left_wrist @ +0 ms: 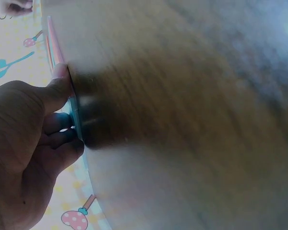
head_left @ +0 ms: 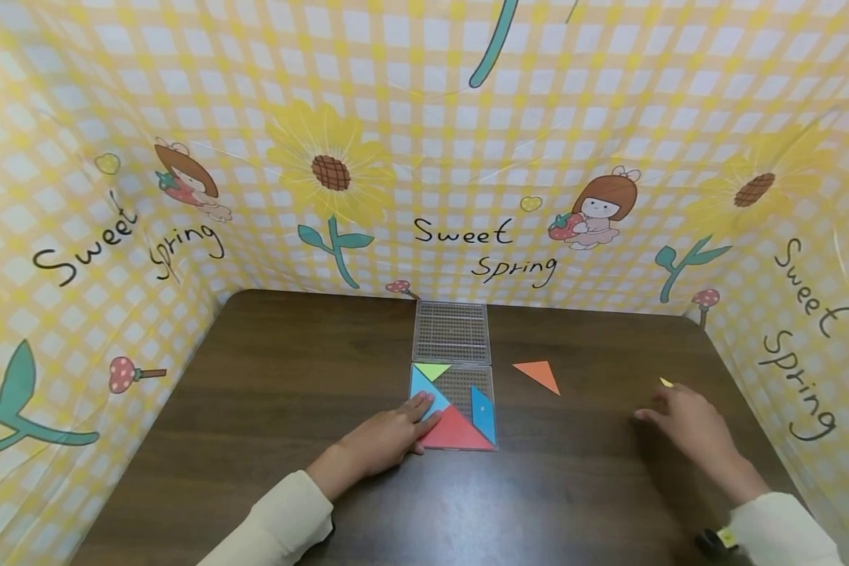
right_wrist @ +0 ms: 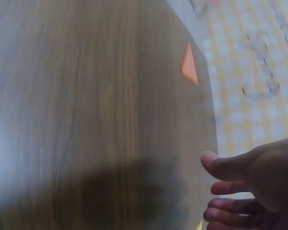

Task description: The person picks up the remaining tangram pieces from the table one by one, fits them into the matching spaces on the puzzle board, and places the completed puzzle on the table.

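In the head view my left hand [head_left: 389,436] rests on the lower half of a clear hinged case [head_left: 460,385], its fingers over a light-blue triangle [head_left: 420,382] and beside a red triangle [head_left: 460,431]. A green triangle [head_left: 433,370] and a blue parallelogram [head_left: 482,413] lie in that same half. The left wrist view shows my thumb and fingers at the case's near side. Far to the right, my right hand [head_left: 693,428] reaches to a small yellow piece [head_left: 667,382], partly hidden by the fingers. Thumb and fingers stand apart in the right wrist view.
An orange triangle [head_left: 540,376] lies on the dark wooden table [head_left: 290,369] to the right of the case. The case's other half [head_left: 453,332], a dotted panel, lies flat near the back edge. A checked cloth [head_left: 424,157] hangs behind and at both sides.
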Action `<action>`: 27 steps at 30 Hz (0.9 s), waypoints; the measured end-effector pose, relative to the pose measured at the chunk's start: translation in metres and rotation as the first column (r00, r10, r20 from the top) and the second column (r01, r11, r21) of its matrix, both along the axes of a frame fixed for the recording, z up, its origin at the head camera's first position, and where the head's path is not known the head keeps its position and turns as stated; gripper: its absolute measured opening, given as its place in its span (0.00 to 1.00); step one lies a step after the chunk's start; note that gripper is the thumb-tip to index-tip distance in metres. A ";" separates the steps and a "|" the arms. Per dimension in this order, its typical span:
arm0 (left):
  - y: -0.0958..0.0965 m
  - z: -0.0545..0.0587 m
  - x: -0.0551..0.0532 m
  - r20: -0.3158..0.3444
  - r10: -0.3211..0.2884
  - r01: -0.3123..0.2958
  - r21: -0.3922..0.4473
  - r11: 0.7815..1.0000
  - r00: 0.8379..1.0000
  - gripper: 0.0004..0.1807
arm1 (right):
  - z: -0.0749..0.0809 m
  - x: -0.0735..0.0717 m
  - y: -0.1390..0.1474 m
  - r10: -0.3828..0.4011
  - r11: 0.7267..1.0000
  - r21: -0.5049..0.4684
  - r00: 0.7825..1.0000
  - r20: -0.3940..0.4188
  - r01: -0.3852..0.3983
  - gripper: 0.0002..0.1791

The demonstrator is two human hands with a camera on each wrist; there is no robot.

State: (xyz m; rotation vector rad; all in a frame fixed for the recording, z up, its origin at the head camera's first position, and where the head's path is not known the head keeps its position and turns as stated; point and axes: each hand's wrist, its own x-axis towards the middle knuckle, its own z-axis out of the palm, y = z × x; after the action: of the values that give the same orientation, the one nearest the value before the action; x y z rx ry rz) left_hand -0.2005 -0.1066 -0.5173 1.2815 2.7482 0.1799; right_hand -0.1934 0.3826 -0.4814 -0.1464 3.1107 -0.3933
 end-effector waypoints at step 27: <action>0.001 0.001 0.000 -0.005 0.002 -0.002 -0.006 1.000 1.000 0.30 | -0.018 0.014 0.053 -0.119 0.993 -0.003 0.980 0.161 0.121 0.26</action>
State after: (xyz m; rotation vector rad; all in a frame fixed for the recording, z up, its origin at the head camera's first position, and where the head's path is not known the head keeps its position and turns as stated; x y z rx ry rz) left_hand -0.2007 -0.1059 -0.5160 1.2792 2.7524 0.1682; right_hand -0.1795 0.4356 -0.4990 0.0712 2.9662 -0.4044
